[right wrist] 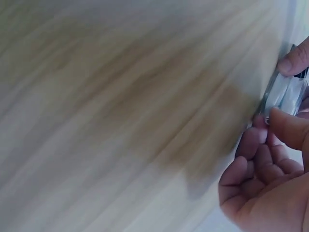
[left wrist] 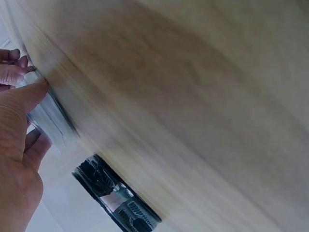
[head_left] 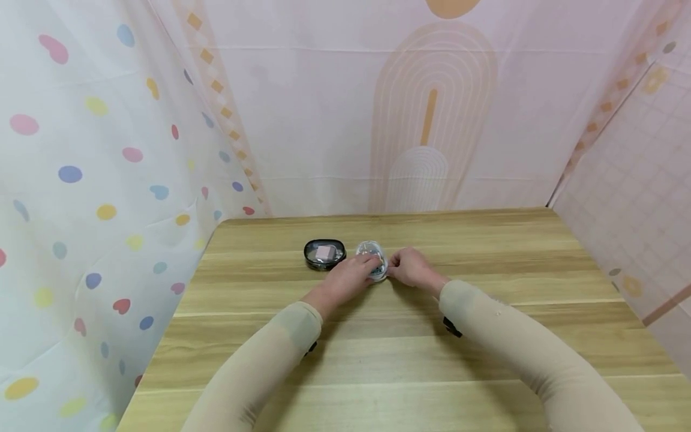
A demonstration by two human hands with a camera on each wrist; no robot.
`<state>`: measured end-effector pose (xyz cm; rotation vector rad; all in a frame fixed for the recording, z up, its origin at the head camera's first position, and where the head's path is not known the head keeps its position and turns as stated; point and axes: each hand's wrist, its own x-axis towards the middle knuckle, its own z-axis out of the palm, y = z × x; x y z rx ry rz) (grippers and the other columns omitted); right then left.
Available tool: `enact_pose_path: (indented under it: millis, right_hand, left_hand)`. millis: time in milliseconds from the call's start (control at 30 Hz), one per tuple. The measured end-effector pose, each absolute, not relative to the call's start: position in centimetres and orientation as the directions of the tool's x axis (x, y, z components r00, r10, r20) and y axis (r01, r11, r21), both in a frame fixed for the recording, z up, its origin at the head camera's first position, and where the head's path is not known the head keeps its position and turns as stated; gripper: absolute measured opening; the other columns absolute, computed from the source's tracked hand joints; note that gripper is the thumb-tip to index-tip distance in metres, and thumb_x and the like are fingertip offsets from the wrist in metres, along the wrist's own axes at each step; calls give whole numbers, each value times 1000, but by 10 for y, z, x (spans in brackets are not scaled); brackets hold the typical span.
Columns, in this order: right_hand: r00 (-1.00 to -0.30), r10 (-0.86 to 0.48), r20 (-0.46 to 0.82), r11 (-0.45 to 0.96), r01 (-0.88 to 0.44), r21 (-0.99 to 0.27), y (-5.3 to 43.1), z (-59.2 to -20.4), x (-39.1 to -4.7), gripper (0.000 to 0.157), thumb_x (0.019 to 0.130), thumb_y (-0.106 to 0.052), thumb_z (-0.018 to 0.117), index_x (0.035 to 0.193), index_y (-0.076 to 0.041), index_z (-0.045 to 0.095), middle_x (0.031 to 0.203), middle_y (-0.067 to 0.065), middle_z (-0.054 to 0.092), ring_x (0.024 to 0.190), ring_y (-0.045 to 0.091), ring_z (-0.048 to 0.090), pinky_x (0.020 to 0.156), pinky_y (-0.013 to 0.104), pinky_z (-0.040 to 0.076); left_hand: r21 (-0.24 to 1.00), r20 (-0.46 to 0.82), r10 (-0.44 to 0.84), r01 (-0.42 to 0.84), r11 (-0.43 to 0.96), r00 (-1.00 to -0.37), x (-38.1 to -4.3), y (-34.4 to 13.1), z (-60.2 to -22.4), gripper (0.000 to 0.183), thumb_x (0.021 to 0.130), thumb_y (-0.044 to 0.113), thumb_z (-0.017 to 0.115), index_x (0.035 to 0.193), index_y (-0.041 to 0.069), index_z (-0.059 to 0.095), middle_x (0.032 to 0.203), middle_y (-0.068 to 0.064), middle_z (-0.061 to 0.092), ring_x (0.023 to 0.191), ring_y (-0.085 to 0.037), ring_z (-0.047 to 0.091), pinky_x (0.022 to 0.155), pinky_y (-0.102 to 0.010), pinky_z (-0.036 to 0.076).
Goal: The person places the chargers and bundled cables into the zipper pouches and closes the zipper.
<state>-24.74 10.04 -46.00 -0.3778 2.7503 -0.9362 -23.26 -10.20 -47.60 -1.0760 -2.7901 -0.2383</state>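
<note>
A small clear pouch with white trim [head_left: 369,246] lies on the wooden table. My left hand [head_left: 349,279] grips it, with the thumb along its near side in the left wrist view and fingers over its top. At the pouch's right end, my right hand [head_left: 413,269] pinches a tiny part of the edge between thumb and index finger; it looks like a zipper pull. The right wrist view shows that pinch beside the pouch wall [right wrist: 277,92], the other fingers curled. The pouch's contents are mostly hidden by the left hand.
A clear pouch with black trim [head_left: 311,263] stands just left of the left hand, holding a pinkish card and dark items. The wooden table [head_left: 356,384] reaches back to a patterned curtain [head_left: 313,120], with more curtains at both sides.
</note>
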Motion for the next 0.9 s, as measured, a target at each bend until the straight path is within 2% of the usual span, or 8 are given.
enact_pose_path:
  millis: [133,300,433,567,900]
  right_hand:
    - [-924,-380,-37,756,-287,-588,106,-465,-247,12,100,-14,72,92,-6,75,85,2,72,78,12,60,72,26,50]
    - [-909,-416,27,755,-362,-547,113,-468,-249,10,101,-14,73,101,-7,81,97,6,81,88,15,70,84,36,60]
    - [-894,-444,49,752,-402,-522,117,-468,-252,9,100,-16,75,98,-9,80,92,4,80,81,13,67,77,32,57]
    - [-884,-466,41,744,-416,-523,120,-468,-255,9,99,-17,77,93,-11,77,87,2,78,73,10,60,69,25,50]
    - [-862,-506,34,722,-446,-529,125,-465,-255,10,100,-16,76,95,-8,79,90,3,78,75,9,58,69,23,48]
  left_hand:
    - [68,168,650,666,743,-741,-232,-101,-475,37,102,19,74,137,12,67,144,-9,68,134,-28,67,111,-41,58]
    - [35,179,649,664,747,-739,-233,-101,-475,39,100,20,76,138,13,69,144,-8,69,134,-28,66,115,-44,55]
    - [-11,199,670,682,732,-716,-235,-101,-476,39,99,21,78,136,13,70,141,-7,70,132,-28,68,117,-47,52]
    - [-22,185,674,683,730,-715,-235,-101,-474,39,99,21,77,136,13,70,141,-7,70,131,-28,68,118,-48,51]
    - [53,151,662,675,736,-734,-235,-99,-470,39,98,18,78,136,13,70,144,-9,69,132,-32,68,112,-45,56]
